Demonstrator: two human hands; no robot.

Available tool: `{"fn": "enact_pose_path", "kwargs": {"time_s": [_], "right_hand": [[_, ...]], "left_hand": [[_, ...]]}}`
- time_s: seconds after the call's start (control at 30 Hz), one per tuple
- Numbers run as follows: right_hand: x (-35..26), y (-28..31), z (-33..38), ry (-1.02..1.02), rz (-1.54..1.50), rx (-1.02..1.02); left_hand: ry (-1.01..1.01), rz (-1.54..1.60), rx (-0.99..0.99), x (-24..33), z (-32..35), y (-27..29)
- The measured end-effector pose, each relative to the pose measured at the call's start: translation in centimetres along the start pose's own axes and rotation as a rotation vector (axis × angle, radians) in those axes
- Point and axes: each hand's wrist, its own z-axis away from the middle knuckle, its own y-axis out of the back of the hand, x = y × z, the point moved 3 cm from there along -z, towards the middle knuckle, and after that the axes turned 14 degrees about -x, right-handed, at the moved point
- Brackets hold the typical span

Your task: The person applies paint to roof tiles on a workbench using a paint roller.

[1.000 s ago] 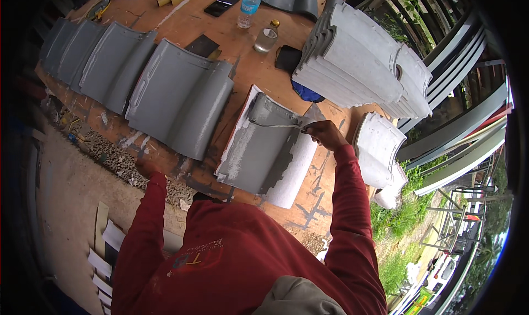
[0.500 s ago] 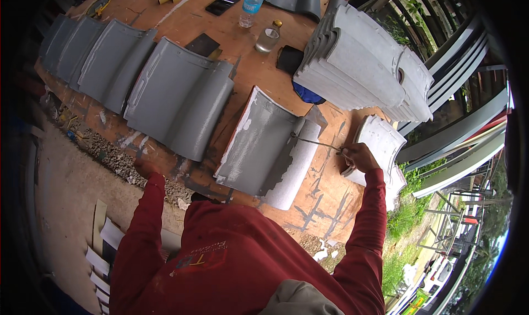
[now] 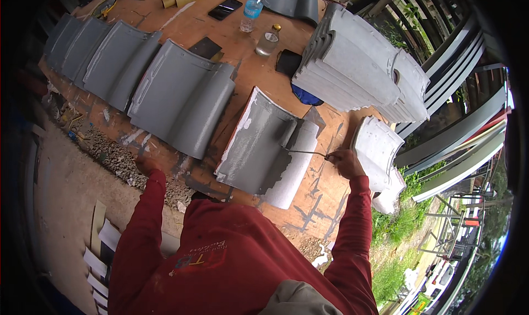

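The wooden desk (image 3: 253, 72) carries all roofing tiles described below. A row of grey tiles (image 3: 122, 67) occupies its left side. A stack of pale tiles (image 3: 361, 67) stands at the upper right. The partly coated tile (image 3: 262, 149) lies between them, near the person: grey coating covers the trough and most of the left part; the right ridge is largely white. The roller (image 3: 306, 152) extends across that ridge, its grey head over the trough; contact cannot be confirmed. Hands: the right hand (image 3: 347, 164) grips the roller's handle end; the left hand (image 3: 147, 165) is at the near desk edge, finger opening indeterminable.
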Motion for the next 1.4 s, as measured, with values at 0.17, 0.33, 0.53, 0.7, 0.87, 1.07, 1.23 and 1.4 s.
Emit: {"fn": "enact_pose_path", "kwargs": {"time_s": [0.17, 0.33, 0.53, 0.7, 0.87, 1.07, 1.23, 1.4], "right_hand": [[-3.4, 0.4, -0.3, -0.094, 0.208, 0.004], [-4.9, 3.0, 0.8, -0.164, 0.260, -0.100], [-2.7, -0.4, 0.9, -0.186, -0.055, -0.151], [-0.5, -2.1, 2.4, -0.202, 0.028, -0.017], [-0.7, -3.9, 2.7, -0.104, 0.095, 0.072], [-1.2, -1.5, -0.8, 0.096, 0.233, 0.140], [-3.6, -1.0, -8.6, 0.160, 0.043, -0.058], [-5.3, 1.5, -9.8, 0.088, -0.022, -0.235]], "left_hand": [[-0.061, -0.143, 0.092, 0.5, 0.3, 0.2], [-0.021, -0.136, 0.090, 0.8, 0.6, -0.1], [-0.052, 0.084, -0.053, -0.4, -0.7, -0.4], [-0.059, -0.115, 0.048, -2.3, -1.8, -0.2], [-0.086, -0.133, 0.073, -2.1, -1.9, -0.2], [-0.062, -0.107, 0.069, -0.5, -0.6, -0.2], [-0.049, -0.136, 0.091, 0.3, 0.1, -0.3], [-0.066, -0.099, 0.065, 1.3, 1.1, -0.3]]}}
